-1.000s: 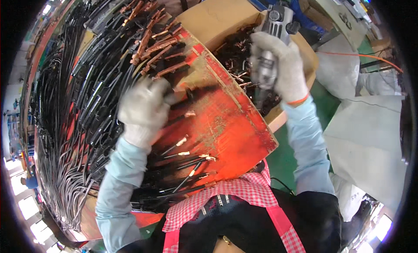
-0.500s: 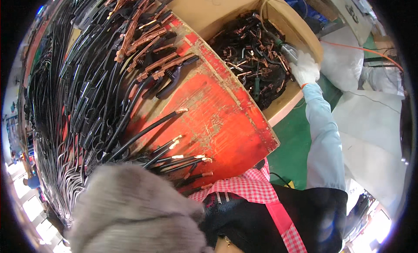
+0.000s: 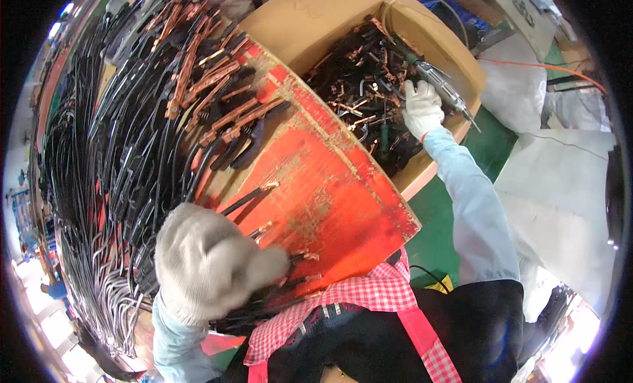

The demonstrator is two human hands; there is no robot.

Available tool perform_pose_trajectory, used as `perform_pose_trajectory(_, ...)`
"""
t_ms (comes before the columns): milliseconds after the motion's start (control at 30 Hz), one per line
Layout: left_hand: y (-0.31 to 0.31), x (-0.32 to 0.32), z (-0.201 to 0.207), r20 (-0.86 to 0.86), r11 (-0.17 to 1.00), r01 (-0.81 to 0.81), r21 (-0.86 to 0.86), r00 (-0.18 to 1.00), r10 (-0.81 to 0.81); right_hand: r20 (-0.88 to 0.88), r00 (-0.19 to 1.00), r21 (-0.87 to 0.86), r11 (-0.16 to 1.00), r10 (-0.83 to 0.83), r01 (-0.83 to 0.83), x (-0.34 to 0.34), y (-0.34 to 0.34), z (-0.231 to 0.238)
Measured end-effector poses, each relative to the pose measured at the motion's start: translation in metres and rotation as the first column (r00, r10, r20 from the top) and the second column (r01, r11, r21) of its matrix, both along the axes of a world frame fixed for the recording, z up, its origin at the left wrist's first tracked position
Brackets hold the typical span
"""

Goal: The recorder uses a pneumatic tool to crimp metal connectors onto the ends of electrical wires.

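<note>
Now off the grey tool point(image 3: 443, 87), the right hand point(image 3: 422, 109) has moved over copper parts point(image 3: 361, 121) in the box point(image 3: 445, 43); I can't tell if it grips one. The tool lies on the box's right side. Left of the box, the left hand point(image 3: 208, 264) is over black cables point(image 3: 242, 202) on the red desk point(image 3: 356, 205), grip hidden. Best pick gently, clear of the pointy tool.

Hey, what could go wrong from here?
The slender tool slants over the cardboard box's side and might slip or poke the right hand. That glove could snag on the jumbled parts. The left hand might tangle the bare-ended cables.
</note>
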State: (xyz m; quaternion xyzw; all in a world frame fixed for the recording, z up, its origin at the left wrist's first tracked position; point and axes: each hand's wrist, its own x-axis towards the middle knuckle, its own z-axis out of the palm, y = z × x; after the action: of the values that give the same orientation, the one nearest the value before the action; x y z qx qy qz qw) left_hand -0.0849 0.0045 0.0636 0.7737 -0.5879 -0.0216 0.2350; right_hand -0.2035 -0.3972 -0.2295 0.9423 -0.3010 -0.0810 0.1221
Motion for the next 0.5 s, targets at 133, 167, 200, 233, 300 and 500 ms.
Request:
perform_pose_trajectory(133, 0.030, 0.013, -0.045, 0.189, 0.967, -0.167, 0.195, 0.973, 0.130, -0.054, 0.993, 0.144, 0.983, -0.107, 0.113, 0.007, -0.028, 0.019)
perform_pose_trajectory(167, 0.038, 0.014, -0.051, 0.201, 0.960, -0.206, 0.192, 0.965, 0.166, -0.071, 0.996, 0.155, 0.986, -0.054, 0.064, 0.009, -0.029, 0.024)
perform_pose_trajectory(200, 0.043, 0.014, -0.054, 0.213, 0.950, -0.247, 0.190, 0.955, 0.206, -0.063, 0.998, 0.127, 0.991, -0.022, 0.029, 0.006, -0.029, 0.020)
perform_pose_trajectory(233, 0.044, 0.014, -0.056, 0.209, 0.947, -0.274, 0.170, 0.949, 0.237, -0.057, 0.998, 0.098, 0.995, 0.021, -0.015, 0.003, -0.031, 0.014)
perform_pose_trajectory(300, 0.046, 0.019, -0.057, 0.220, 0.923, -0.356, 0.144, 0.921, 0.321, -0.148, 0.989, 0.227, 0.973, -0.019, 0.052, 0.007, -0.027, 0.015)
perform_pose_trajectory(500, 0.043, 0.026, -0.047, 0.053, 0.861, -0.406, 0.306, 0.910, 0.411, -0.093, 0.995, 0.263, 0.964, -0.019, 0.043, 0.008, -0.007, 0.035)
